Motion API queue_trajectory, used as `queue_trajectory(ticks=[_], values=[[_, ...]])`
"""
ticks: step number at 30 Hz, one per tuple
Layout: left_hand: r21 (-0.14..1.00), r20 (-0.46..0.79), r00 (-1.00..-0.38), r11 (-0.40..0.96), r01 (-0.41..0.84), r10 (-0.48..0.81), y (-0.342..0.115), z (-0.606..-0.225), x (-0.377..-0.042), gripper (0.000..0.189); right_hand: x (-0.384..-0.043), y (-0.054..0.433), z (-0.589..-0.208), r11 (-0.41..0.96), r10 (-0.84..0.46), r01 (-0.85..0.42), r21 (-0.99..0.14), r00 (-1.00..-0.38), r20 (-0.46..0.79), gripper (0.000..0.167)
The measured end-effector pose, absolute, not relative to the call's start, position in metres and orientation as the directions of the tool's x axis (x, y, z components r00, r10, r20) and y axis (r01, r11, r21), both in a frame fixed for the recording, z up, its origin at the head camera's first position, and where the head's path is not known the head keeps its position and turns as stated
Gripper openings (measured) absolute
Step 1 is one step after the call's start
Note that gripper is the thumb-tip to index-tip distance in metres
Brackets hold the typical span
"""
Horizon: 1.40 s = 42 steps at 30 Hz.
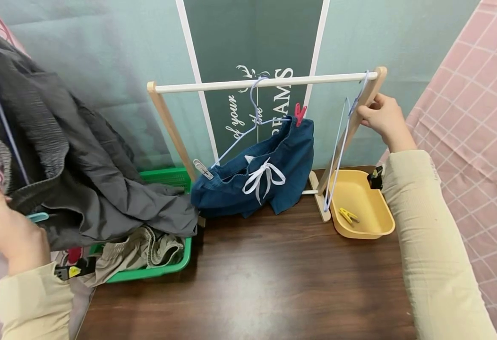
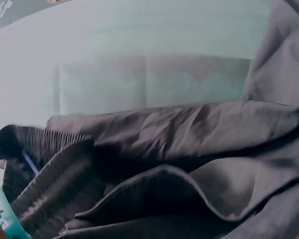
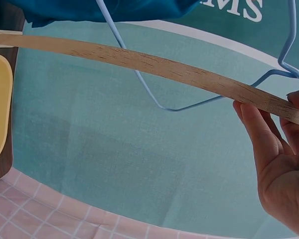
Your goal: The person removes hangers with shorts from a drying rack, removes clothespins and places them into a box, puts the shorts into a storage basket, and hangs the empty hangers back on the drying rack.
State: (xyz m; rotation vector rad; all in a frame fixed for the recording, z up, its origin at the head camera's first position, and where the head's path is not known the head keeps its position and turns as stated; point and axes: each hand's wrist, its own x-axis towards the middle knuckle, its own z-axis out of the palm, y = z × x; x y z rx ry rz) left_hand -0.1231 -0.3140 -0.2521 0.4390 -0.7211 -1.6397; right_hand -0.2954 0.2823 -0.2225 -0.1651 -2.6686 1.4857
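At the left edge of the head view, my left hand (image 1: 12, 231) holds up dark grey trousers (image 1: 104, 193) by the waistband. A bluish hanger (image 1: 2, 118) runs inside them, and a light blue clothespin (image 1: 38, 217) shows beside the hand; in the left wrist view the clothespin (image 2: 7, 214) is by the gathered waistband. My right hand (image 1: 385, 119) grips the right wooden post (image 1: 352, 127) of a small clothes rack between thumb and fingers. Blue shorts (image 1: 252, 184) with a white bow hang from its bar on a hanger, with a red clothespin (image 1: 300, 114) and a white clothespin (image 1: 203, 169).
A bare hanger (image 1: 339, 156) dangles at the bar's right end. The yellow basin (image 1: 372, 203) on the right holds yellow clothespins (image 1: 348, 216). Under the trousers stands a green basket (image 1: 163, 270) with beige clothing (image 1: 133, 250). The brown table (image 1: 248, 293) extends in front.
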Motion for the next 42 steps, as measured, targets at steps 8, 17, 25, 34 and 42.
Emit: queue_trajectory(ticks=[8, 17, 25, 34, 42], values=[[0.771, 0.323, -0.337, 0.039, 0.636, -0.885, -0.326, -0.280, -0.111, 0.014, -0.297, 0.283, -0.222, 0.516, 0.134, 0.046, -0.855, -0.991, 0.028, 0.056], [0.790, 0.602, -0.446, 0.575, 0.213, -0.662, -0.341, -0.303, -0.090, 0.023, -0.297, 0.283, -0.221, 0.515, 0.123, 0.059, -0.855, -0.992, 0.005, 0.058], [0.570, 0.730, -0.549, 0.805, 0.162, -0.406, -0.343, -0.314, -0.080, 0.015, -0.295, 0.283, -0.221, 0.503, 0.117, 0.050, -0.863, -0.993, 0.011, 0.058], [0.403, 0.762, -0.622, 0.882, 0.242, -0.177, -0.338, -0.328, -0.083, 0.015, -0.295, 0.279, -0.224, 0.478, 0.119, 0.031, -0.878, -0.992, 0.030, 0.056], [0.253, 0.646, -0.755, 0.964, 0.077, -0.109, -0.331, -0.327, -0.080, 0.018, -0.292, 0.279, -0.226, 0.483, 0.129, 0.011, -0.876, -0.990, 0.059, 0.055]])
